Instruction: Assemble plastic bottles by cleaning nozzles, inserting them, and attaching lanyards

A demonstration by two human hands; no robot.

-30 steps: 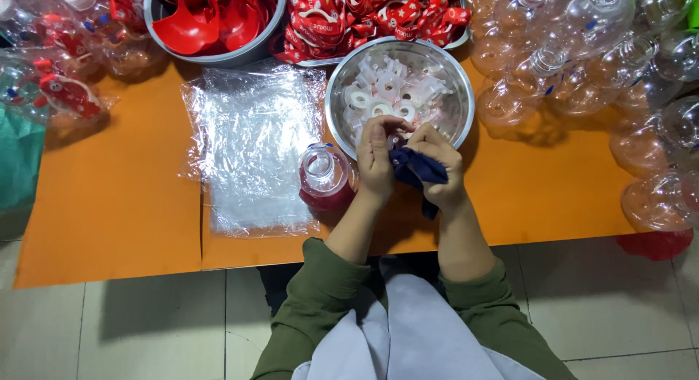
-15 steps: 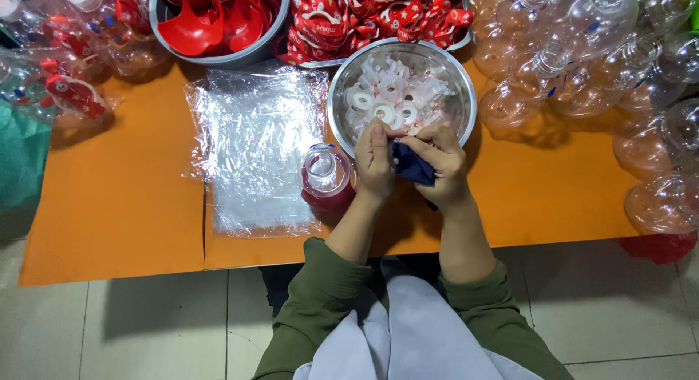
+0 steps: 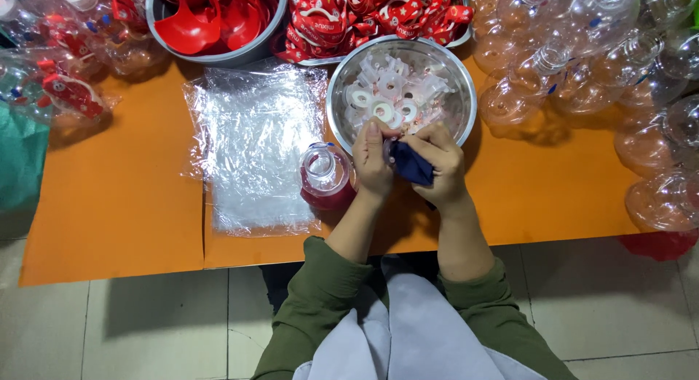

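Observation:
My left hand [image 3: 373, 161] and my right hand [image 3: 437, 161] meet at the near rim of a steel bowl [image 3: 342, 89] filled with several small clear and white plastic caps [image 3: 386, 96]. My right hand grips a dark blue cloth [image 3: 411, 164]. The fingertips of my left hand pinch a small clear piece against that cloth; the piece is mostly hidden. Just left of my left hand stands a clear round bottle with a red base [image 3: 325, 177], upright on the orange table [image 3: 116, 205].
A stack of clear plastic bags [image 3: 251, 147] lies left of the bottle. At the back are a bowl of red scoops [image 3: 211, 23] and a tray of red straps [image 3: 364, 16]. Several clear round bottles [image 3: 582, 67] crowd the right side, packed ones [image 3: 65, 67] the left.
Both hands moved slightly up toward the bowl's rim, and the blue cloth is gathered tighter between them. The bottle and bags stayed put.

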